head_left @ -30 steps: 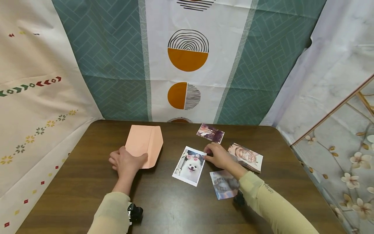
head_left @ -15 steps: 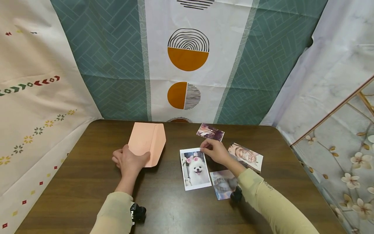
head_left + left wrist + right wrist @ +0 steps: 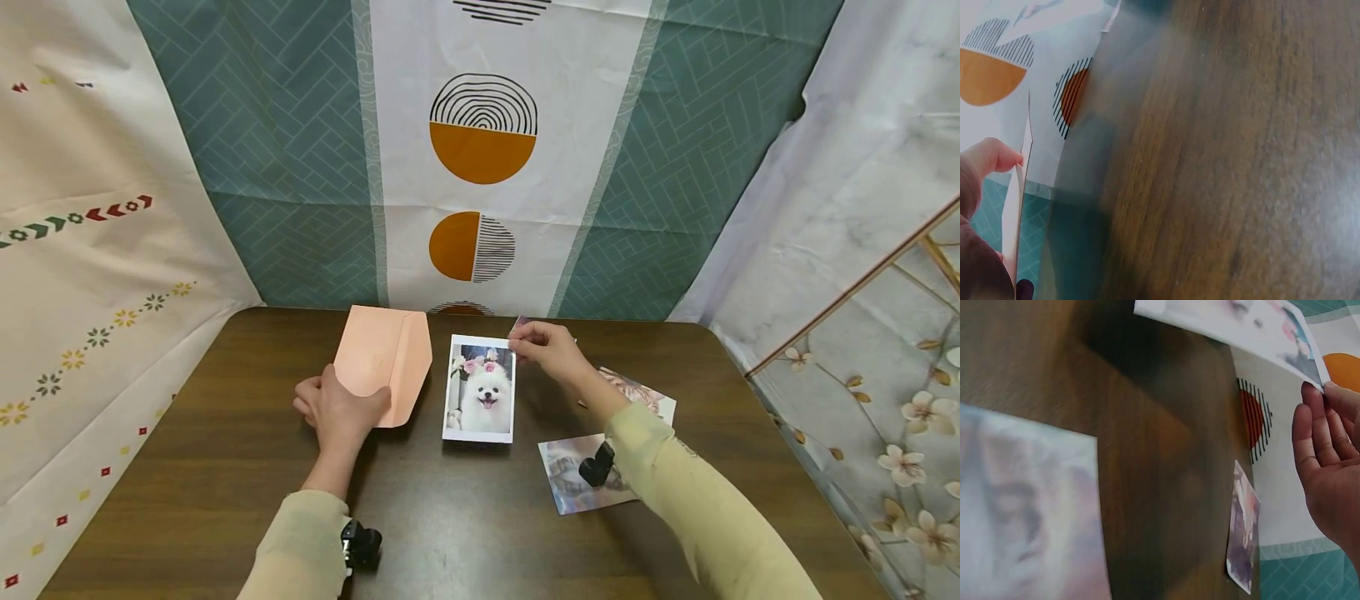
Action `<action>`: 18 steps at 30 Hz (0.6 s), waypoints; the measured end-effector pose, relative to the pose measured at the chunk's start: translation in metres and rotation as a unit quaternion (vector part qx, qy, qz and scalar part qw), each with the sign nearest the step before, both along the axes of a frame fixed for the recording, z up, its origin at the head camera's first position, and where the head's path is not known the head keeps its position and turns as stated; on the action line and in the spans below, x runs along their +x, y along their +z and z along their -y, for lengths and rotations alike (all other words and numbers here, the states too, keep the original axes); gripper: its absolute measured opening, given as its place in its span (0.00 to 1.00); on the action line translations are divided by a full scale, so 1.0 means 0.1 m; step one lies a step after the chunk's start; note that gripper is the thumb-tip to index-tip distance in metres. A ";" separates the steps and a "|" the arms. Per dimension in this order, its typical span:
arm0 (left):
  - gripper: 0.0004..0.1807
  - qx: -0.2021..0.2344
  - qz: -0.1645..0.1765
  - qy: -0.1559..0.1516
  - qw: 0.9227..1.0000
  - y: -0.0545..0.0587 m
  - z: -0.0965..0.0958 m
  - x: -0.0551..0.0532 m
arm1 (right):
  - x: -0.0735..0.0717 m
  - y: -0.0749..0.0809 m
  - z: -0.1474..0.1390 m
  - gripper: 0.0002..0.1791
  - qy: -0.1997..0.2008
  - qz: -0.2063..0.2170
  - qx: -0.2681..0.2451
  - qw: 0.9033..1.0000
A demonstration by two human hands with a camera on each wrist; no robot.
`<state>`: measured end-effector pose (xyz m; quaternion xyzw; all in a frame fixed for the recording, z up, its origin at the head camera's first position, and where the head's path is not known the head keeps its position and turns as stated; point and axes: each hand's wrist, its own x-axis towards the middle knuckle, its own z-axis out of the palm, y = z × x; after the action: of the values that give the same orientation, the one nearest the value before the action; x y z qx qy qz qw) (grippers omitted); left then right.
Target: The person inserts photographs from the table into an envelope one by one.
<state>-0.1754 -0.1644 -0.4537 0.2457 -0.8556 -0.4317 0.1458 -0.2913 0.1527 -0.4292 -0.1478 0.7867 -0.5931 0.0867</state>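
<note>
On the brown table, the pink envelope has shifted slightly right and farther back since half a second ago; the left hand grips it between thumb and fingers. The dog photo has moved farther away and leftward, now raised just beside the envelope and nearly straight. The right hand pinches its far right corner and now largely hides the purple photo from the head view.

Envelope left, dog photo between, cards right
</note>
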 end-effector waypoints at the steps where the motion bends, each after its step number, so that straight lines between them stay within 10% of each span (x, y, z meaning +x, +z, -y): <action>1: 0.44 0.000 -0.002 0.001 1.000 0.00 0.00 0.00 | -0.02 0.01 0.02 0.09 -0.003 0.011 -0.005 1.000; 18: 0.48 -0.017 -0.025 0.014 0.999 0.02 -0.03 -0.03 | -0.18 0.02 0.44 0.11 0.011 0.053 -0.038 0.998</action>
<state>-0.1785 -0.1618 -0.4513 0.2443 -0.8552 -0.4211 0.1778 -0.3090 0.1090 -0.4272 -0.1279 0.7559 -0.6289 0.1294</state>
